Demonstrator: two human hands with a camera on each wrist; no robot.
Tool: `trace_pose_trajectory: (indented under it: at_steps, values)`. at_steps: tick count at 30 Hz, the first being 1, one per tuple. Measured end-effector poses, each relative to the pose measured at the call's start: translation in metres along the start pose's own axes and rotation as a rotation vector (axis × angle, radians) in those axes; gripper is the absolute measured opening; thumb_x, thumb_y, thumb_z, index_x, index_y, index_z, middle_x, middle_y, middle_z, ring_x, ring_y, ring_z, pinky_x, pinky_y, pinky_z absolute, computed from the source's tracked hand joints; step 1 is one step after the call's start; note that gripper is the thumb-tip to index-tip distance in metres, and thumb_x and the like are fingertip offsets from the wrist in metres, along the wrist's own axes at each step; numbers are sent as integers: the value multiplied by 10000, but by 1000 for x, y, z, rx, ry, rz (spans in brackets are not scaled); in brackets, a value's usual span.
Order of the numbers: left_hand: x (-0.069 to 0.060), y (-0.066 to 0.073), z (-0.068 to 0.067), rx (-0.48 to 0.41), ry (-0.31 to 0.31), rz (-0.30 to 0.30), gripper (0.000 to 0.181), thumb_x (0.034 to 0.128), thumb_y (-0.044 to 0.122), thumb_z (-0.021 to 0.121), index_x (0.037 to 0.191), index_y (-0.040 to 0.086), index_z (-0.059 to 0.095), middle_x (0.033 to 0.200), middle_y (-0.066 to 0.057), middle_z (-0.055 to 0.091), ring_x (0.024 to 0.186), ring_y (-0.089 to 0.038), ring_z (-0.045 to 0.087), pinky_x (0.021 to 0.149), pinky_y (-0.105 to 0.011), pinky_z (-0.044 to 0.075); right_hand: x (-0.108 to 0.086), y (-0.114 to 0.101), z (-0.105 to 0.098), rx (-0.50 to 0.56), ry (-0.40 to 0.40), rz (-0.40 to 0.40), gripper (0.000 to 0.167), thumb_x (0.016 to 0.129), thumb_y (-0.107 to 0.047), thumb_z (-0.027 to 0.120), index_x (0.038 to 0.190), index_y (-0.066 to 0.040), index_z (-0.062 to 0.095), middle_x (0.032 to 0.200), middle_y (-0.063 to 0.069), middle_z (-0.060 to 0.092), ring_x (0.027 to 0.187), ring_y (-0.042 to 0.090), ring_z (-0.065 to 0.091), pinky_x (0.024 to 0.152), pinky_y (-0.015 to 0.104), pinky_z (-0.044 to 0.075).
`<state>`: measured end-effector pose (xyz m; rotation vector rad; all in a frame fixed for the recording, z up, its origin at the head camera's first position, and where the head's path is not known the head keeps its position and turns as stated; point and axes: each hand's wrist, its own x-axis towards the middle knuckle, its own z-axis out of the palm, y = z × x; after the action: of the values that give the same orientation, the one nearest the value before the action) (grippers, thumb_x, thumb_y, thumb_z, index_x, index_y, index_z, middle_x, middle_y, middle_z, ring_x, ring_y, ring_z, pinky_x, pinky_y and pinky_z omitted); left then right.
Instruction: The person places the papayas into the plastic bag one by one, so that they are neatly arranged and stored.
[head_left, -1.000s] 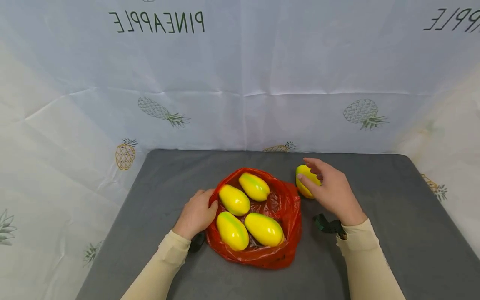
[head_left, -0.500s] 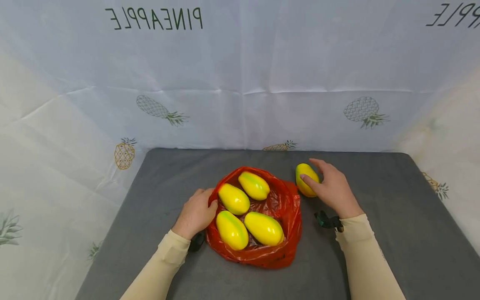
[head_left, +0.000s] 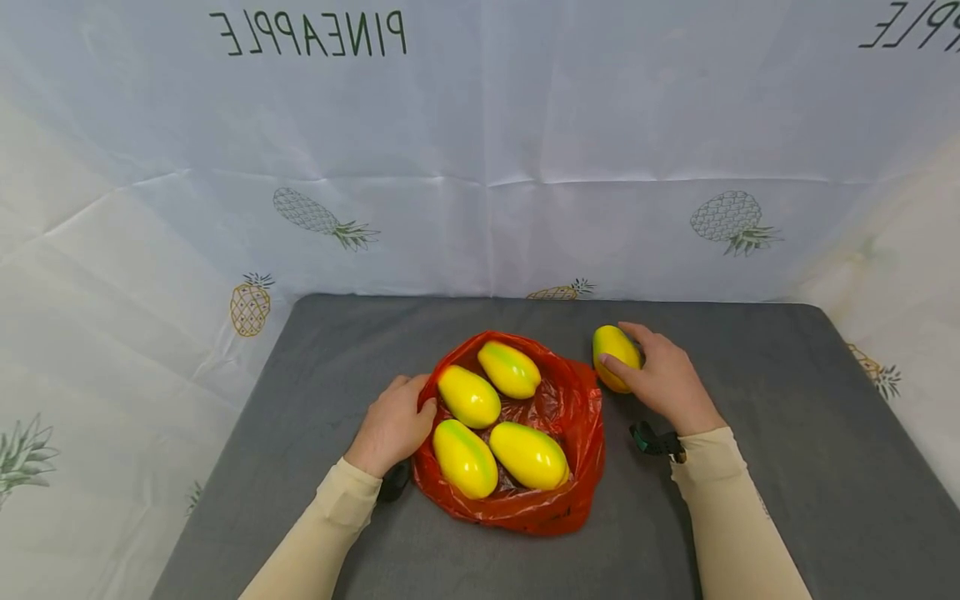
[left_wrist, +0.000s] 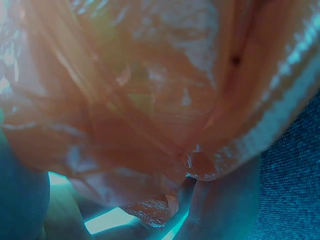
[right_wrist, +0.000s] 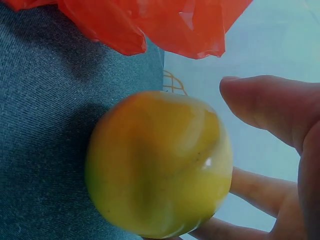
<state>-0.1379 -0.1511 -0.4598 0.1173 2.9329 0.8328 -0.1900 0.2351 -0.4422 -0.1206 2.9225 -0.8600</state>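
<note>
A red plastic bag (head_left: pixel 588 467) stands on the grey table with its mouth wide and several yellow-green mangoes (head_left: pixel 528 456) inside. My left hand (head_left: pixel 393 425) pinches the bag's left rim between thumb and fingers; in the left wrist view the crinkled bag (left_wrist: pixel 150 100) fills most of the picture. Right of the bag, a single mango (head_left: pixel 615 358) lies on the table. My right hand (head_left: pixel 663 375) is spread round its right side. In the right wrist view the thumb stands apart from this mango (right_wrist: pixel 160 165), and the other fingers reach behind it; whether they touch it is hidden.
The grey cloth-covered table (head_left: pixel 750 400) extends to both sides of the bag. Behind it hangs a pale curtain (head_left: pixel 600 125) printed with pineapples, and similar cloth encloses the left and right sides.
My right hand has moved slightly right and down, its fingers now lying along the lone mango's right side. My left hand keeps its hold on the bag's rim.
</note>
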Motion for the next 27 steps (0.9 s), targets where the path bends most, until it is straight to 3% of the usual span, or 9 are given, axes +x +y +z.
trace_pose_trajectory:
  at_steps: [14,27]
  values:
    - [0,1,0,5,-11,-22,399,1056,223,639,1397,19,671,1290,-215,681,979,-330,665,947,-559,617,2,3,4,0,-31,24,830,1042,-541,649,1660,-56,383,1599,319,495,1350,511,560,1071,673,503]
    - [0,2,-1,1,-21,-32,414,1057,228,641,1414,19,664,1322,-220,674,1018,-348,676,973,-575,614,2,4,6,5,-52,32,862,1036,-593,629,1665,-63,371,1547,298,560,1237,459,627,1011,629,550]
